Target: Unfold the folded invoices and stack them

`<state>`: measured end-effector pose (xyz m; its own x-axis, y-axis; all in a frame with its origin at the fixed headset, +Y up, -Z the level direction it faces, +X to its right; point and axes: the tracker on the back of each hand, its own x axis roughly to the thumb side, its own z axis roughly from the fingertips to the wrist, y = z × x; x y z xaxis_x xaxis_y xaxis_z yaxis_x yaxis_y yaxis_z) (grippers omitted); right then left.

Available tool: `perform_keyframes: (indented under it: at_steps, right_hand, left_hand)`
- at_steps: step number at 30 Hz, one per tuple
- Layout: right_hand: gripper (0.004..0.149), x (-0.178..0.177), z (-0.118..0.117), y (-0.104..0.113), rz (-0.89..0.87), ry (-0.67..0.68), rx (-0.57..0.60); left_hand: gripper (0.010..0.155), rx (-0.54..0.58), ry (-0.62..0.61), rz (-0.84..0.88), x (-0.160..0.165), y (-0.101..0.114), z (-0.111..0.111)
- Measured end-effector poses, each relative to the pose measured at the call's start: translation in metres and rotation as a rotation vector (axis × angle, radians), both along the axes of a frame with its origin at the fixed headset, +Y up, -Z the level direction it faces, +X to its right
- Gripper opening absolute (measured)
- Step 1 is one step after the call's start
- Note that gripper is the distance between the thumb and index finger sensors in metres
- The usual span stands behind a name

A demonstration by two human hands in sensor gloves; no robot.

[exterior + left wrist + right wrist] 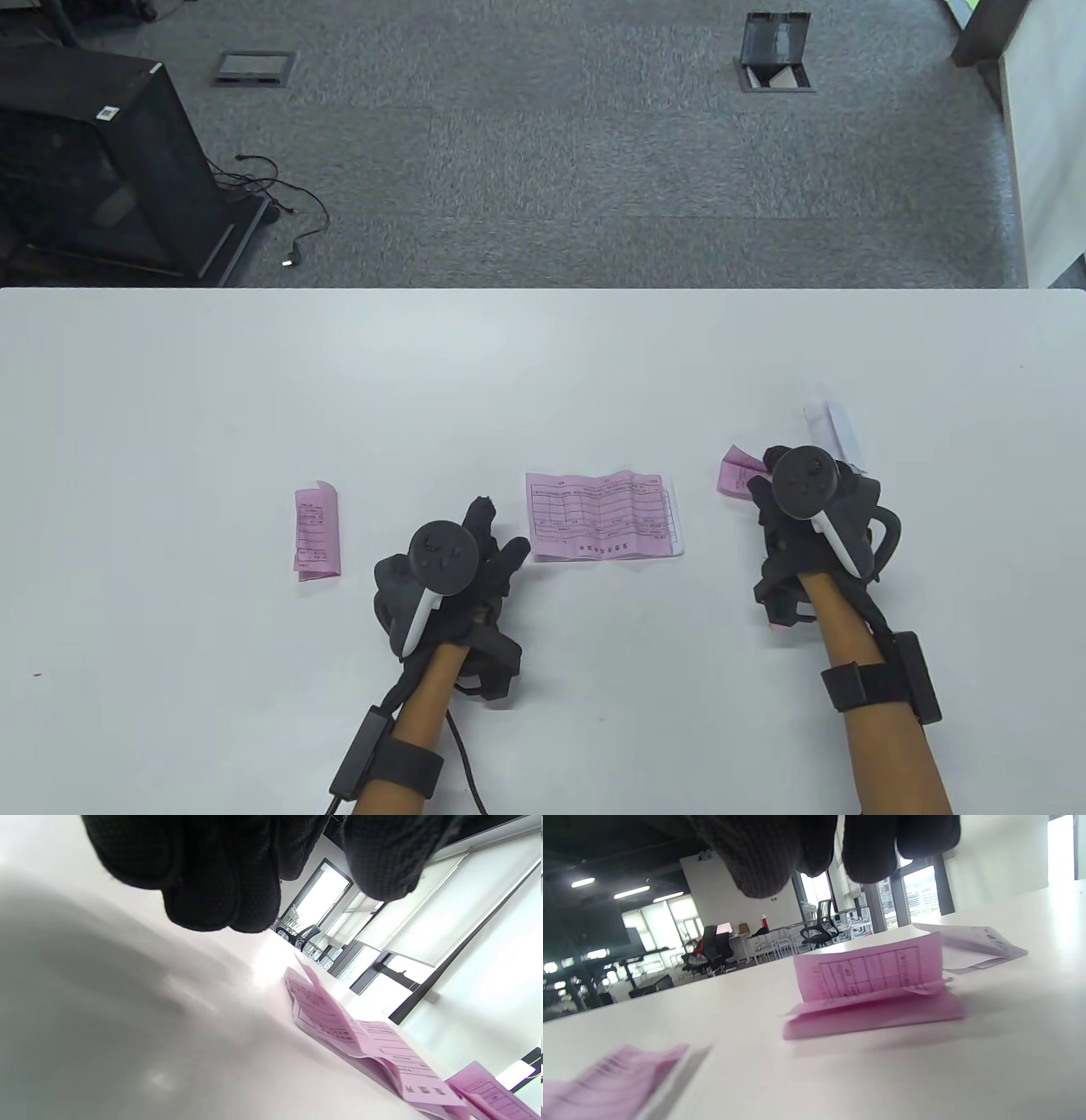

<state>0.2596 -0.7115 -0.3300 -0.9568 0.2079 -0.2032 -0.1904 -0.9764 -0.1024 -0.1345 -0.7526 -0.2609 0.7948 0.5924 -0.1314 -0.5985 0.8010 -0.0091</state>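
An unfolded pink invoice [602, 515] lies flat at the table's middle on a white sheet; it also shows in the left wrist view [360, 1039] and the right wrist view [611, 1077]. My left hand [501, 531] rests open and empty just left of it, fingers spread. A folded pink invoice [317, 531] lies further left. Another folded pink invoice [736, 473] lies by my right hand [764, 491]. In the right wrist view this invoice [874, 993] sits half sprung open below my fingertips [763, 861], which hang above it without touching.
A folded white paper [836, 433] lies beyond my right hand and shows in the right wrist view [971, 942]. The white table [543, 356] ends at its far edge, with carpet, a black cabinet [93, 161] and cables beyond.
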Motion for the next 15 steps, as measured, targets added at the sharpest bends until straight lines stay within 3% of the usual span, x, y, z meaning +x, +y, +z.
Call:
perform_keyframes:
  at_steps: [6,15]
  right_hand:
    - [0.069,0.005,-0.018,-0.023,0.275,0.020,-0.127]
    - [0.057,-0.013,-0.057,-0.039,0.374,-0.010,-0.149]
  left_hand:
    - [0.073,0.030,-0.013,0.025,-0.016,0.001,0.023]
    - [0.072,0.068,0.000,0.086,-0.025,0.005,0.026]
